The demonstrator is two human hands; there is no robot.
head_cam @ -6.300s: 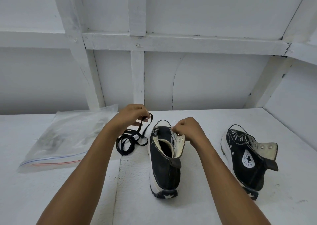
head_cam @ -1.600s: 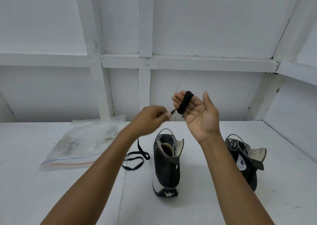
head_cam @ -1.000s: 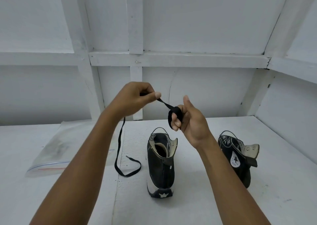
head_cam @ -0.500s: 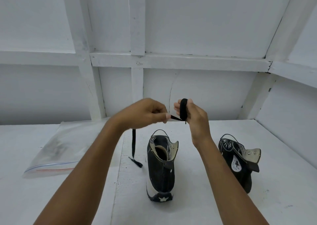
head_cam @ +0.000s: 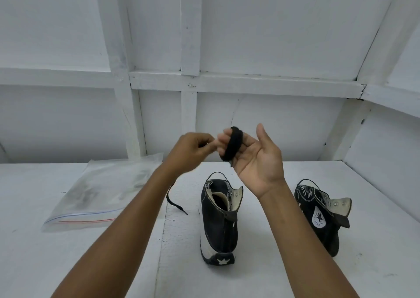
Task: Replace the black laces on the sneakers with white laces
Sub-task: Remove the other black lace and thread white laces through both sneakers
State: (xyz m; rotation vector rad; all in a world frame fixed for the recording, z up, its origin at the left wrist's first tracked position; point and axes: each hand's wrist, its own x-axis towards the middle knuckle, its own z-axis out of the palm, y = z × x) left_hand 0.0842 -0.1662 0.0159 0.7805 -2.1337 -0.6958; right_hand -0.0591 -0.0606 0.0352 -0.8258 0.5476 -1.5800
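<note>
Right fingers [head_cam: 247, 141]: nearly straight and relaxed, thumb spread wide, clasping nothing; a coil of black flat lace [head_cam: 232, 143] is wound round them.
Right hand [head_cam: 259, 162]: raised above the worktop, palm turned towards the camera.
Left fingers [head_cam: 210, 143]: curled, tips pinched together just beside the coil; blurred, so the strand between them is hard to make out.
Left hand [head_cam: 191, 150]: level with the right hand, back towards the camera, almost touching the right fingertips.
Lace, free end: emerges below the left forearm and hangs down, with its tip lying on the worktop left of the nearer sneaker.
Black high-top canvas sneaker with white sole [head_cam: 218, 220]: stands upright below the hands, heel towards the camera, collar open, eyelets at the top showing no lace.
Second black high-top sneaker with round star patch [head_cam: 318, 218]: stands to the right, well apart from the first, its collar folded outward.
Clear plastic zip bag [head_cam: 100, 191]: lies flat to the left; contents cannot be told.
White painted worktop [head_cam: 68, 263]: carries both sneakers and the bag.
White boarded wall with beams [head_cam: 261, 36]: behind the worktop.
</note>
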